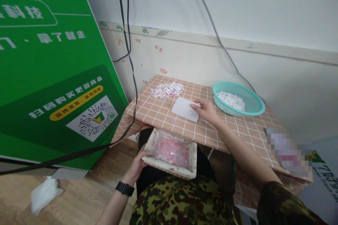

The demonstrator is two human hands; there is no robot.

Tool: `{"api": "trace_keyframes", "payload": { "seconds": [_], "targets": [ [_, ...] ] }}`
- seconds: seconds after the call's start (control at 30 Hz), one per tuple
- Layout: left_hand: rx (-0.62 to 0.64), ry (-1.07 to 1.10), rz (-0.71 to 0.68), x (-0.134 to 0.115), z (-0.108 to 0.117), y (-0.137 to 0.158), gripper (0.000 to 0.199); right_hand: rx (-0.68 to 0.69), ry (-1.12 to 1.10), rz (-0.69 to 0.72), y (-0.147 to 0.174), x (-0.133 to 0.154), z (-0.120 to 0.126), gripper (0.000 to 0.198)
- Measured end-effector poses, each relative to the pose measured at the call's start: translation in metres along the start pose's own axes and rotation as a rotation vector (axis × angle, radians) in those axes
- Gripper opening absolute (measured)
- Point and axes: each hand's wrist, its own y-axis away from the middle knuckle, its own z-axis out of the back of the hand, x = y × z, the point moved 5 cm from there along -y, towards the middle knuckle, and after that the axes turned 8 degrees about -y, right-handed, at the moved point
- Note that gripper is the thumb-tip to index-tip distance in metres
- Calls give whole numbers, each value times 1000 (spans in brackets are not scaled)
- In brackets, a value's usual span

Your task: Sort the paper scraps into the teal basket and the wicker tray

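Note:
My left hand (pixel 139 163) grips the left side of a cloth-lined basket (pixel 170 168), held at my lap below the table edge. Pink and whitish small bits (pixel 171 149) cover its bottom. Over the table, my right hand (pixel 206 110) pinches the right end of a white card (pixel 185 108) between thumb and fingers. The card lies flat on or just above the checked tablecloth (pixel 155 112); I cannot tell which. Behind the card is a heap of small pink and white paper pieces (pixel 167 90).
To the right stands a turquoise plastic colander (pixel 253 102) with white pieces (pixel 231 101) in it. A blurred flat item (pixel 285 151) lies at the table's right end. A black cable (pixel 133 88) hangs in front of the green panel (pixel 52 77). A white plastic bag (pixel 44 195) is on the floor.

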Motion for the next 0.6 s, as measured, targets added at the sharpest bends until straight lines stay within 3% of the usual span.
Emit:
{"api": "trace_keyframes", "payload": {
  "seconds": [0.07,0.23,0.3,0.37,0.43,0.53,0.6],
  "targets": [
    [1,6,-1,-1,-1,0,40,50,-24,2,1,5,-5,35],
    [-13,8,-3,-3,-2,2,40,362,-193,-17,18,27,-20,36],
    [-6,7,-7,-4,-2,2,39,427,-256,-49,25,28,-18,36],
    [-3,7,-5,-3,-2,2,39,340,-279,-84,25,19,-5,37],
    [1,12,-8,-2,-1,1,39,116,-227,-119,21,3,17,39],
    [12,24,-18,-2,-2,0,38,-187,9,-127,16,-21,48,40],
    [11,22,-15,-2,-2,0,34,-278,149,-109,13,-31,57,39]
  ]
}}
